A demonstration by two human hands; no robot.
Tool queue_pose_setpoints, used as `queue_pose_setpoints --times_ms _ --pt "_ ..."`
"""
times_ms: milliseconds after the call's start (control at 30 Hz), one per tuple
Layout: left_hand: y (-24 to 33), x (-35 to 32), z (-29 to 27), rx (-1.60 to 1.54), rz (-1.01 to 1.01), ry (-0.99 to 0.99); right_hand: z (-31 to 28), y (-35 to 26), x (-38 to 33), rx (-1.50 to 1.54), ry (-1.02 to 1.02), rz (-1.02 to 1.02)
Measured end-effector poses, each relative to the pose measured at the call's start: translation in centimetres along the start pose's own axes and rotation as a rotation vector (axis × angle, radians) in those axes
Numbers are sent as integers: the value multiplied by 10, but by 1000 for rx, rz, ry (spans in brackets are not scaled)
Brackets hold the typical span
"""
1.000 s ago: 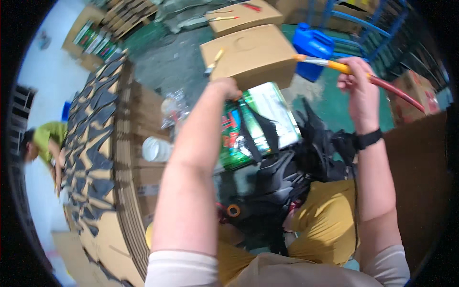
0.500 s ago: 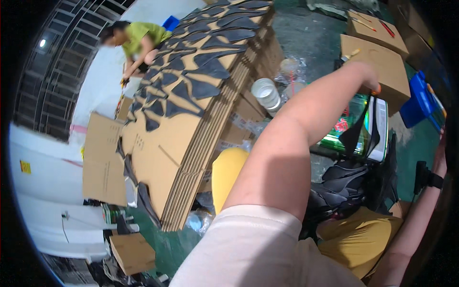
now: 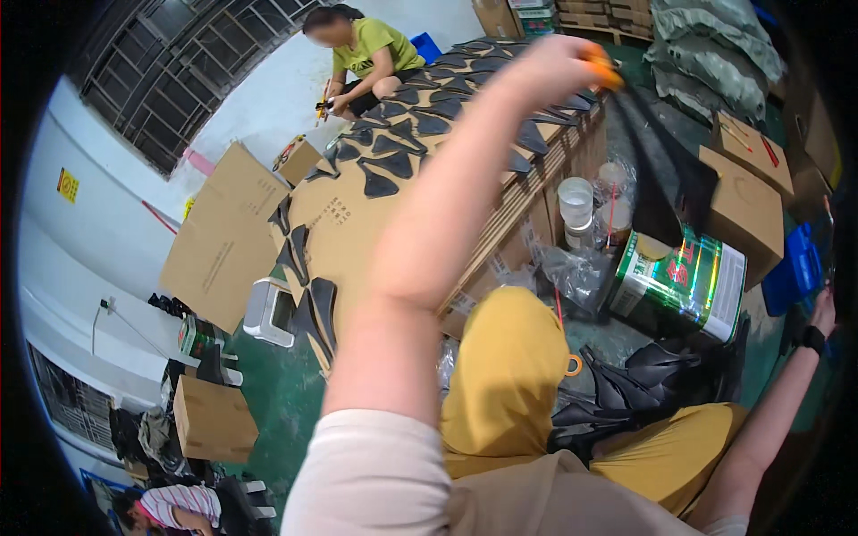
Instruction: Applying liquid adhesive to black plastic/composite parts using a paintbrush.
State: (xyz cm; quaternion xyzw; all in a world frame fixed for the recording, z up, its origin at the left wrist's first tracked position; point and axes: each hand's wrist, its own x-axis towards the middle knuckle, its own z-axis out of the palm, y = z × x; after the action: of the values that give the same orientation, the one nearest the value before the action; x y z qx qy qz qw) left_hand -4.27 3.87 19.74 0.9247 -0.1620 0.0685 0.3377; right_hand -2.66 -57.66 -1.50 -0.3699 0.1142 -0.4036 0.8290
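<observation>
My left arm reaches far forward, and my left hand (image 3: 554,67) is closed at the top of the view with something orange at its fingertips. A flat black piece (image 3: 666,174) hangs blurred just below and right of that hand, apparently held by it. The hand hovers over the far end of a tall stack of cardboard sheets (image 3: 357,223) covered with several black cut-out pieces (image 3: 380,183). My right hand (image 3: 822,313), wearing a black wristband, sits at the right rim; what it holds is hidden.
A shiny green tin (image 3: 679,281), a brown box (image 3: 746,210), a blue container (image 3: 795,268) and plastic tubs (image 3: 576,201) stand to the right. Loose black pieces (image 3: 643,375) lie by my yellow-clad knee (image 3: 505,366). A person in a green shirt (image 3: 362,49) crouches beyond the stack.
The view has swung left. My left hand has left the brown box and moved out over the cardboard stack with the black piece. My right hand has slid to the right rim.
</observation>
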Motion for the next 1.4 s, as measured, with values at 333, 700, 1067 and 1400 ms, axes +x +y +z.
queue_pose_setpoints --times_ms 333,700,1067,1400 --pt "-142 -266 -293 -340 -334 469 61 53 -50 -165 -331 32" --pt "-249 -392 -338 -373 -563 556 68 38 -54 -355 -365 -4" --pt "-330 -398 -329 -558 -641 354 85 64 -99 -428 -356 132" --pt "-382 -377 -332 -583 -707 204 82 66 -113 -546 -409 109"
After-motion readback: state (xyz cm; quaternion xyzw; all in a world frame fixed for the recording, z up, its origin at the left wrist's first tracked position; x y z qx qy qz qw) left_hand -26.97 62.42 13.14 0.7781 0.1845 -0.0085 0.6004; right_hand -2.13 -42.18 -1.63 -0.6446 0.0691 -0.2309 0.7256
